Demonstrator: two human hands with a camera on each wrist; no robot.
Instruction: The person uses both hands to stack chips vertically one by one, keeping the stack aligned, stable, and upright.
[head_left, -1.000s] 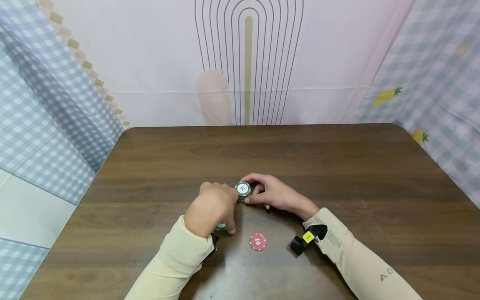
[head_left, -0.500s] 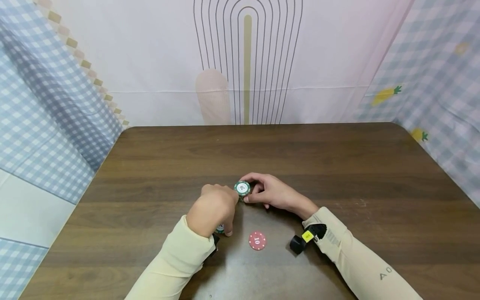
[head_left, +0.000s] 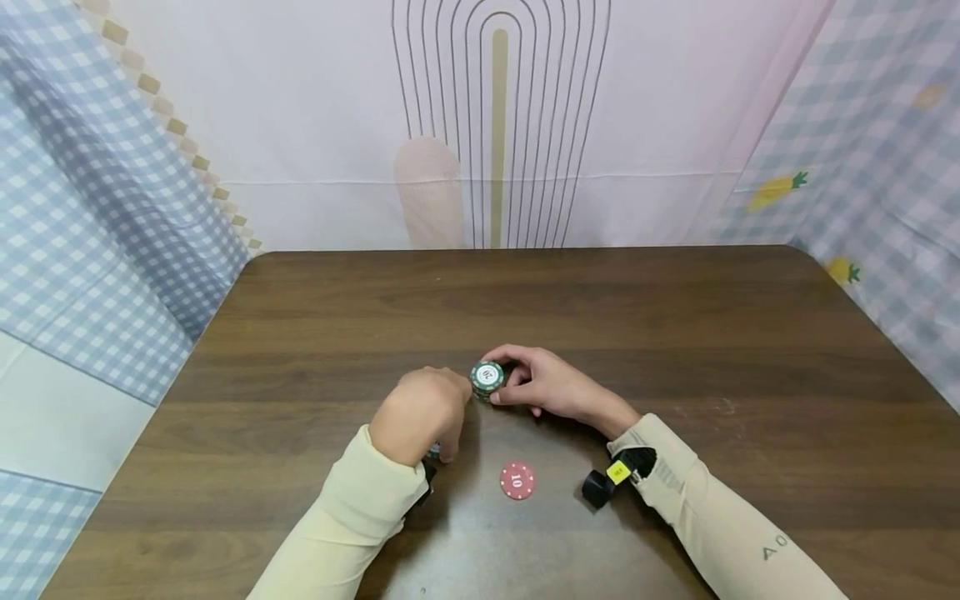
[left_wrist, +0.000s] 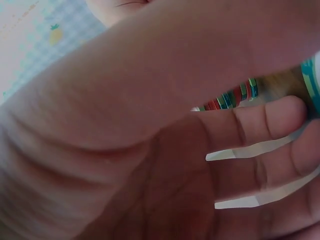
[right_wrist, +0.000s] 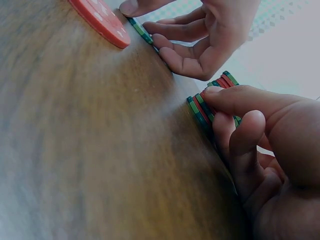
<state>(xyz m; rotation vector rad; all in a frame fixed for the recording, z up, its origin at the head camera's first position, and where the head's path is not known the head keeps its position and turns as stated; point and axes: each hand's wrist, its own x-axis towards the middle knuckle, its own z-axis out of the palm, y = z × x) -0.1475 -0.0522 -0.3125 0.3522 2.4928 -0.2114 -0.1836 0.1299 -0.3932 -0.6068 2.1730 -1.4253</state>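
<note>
My right hand holds a stack of poker chips between thumb and fingers. Green and red edges alternate in the stack, and a green chip tops it. To the left, my left hand bends down over a single green poker chip at the tabletop. Its thumb is at one edge of that chip and its fingertips at the other, as the right wrist view shows. From the head view most of this chip is hidden under the hand. Nearer the body, a red poker chip marked 10 lies flat.
The dark wooden table reaches back to a white patterned cloth. Blue checked cloth hangs at both sides. A black wrist camera sticks out from the right cuff above the tabletop.
My left thumb has drawn in over the green chip, which shows less now. The left hand has shifted slightly left, away from the stack. My right hand stays at the stack.
</note>
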